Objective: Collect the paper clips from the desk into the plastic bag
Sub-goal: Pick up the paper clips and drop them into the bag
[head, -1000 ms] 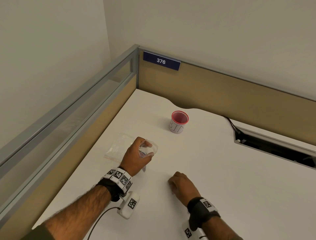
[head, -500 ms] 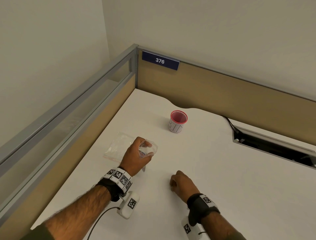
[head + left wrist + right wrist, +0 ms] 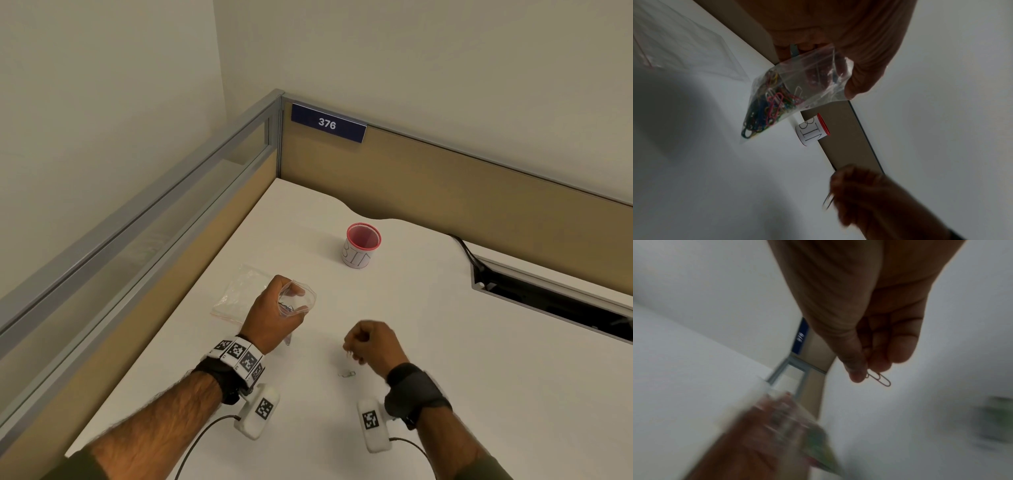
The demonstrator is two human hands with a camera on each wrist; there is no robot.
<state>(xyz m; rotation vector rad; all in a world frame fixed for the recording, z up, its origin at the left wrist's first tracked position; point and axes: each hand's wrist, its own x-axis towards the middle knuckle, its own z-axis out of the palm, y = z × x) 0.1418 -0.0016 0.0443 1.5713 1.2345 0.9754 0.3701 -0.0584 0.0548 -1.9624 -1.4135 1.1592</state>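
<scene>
My left hand [image 3: 274, 313] holds a clear plastic bag [image 3: 301, 301] up by its mouth above the white desk [image 3: 445, 342]. In the left wrist view the bag [image 3: 797, 91] hangs down with several coloured paper clips [image 3: 768, 107] in its lower corner. My right hand [image 3: 371, 346] is raised just above the desk to the right of the bag and pinches a silver paper clip [image 3: 879, 378] between thumb and fingers. Another paper clip [image 3: 346, 374] lies on the desk below the right hand.
A second, flat clear bag [image 3: 239, 291] lies on the desk left of my left hand. A red-rimmed cup marked BIN [image 3: 361, 245] stands farther back. A cable slot [image 3: 548, 298] opens in the desk at the right. Partition walls [image 3: 445, 178] close the back and left.
My right hand has lifted off the desk with a paper clip pinched in it and moved slightly right. The left hand keeps the bag where it was.
</scene>
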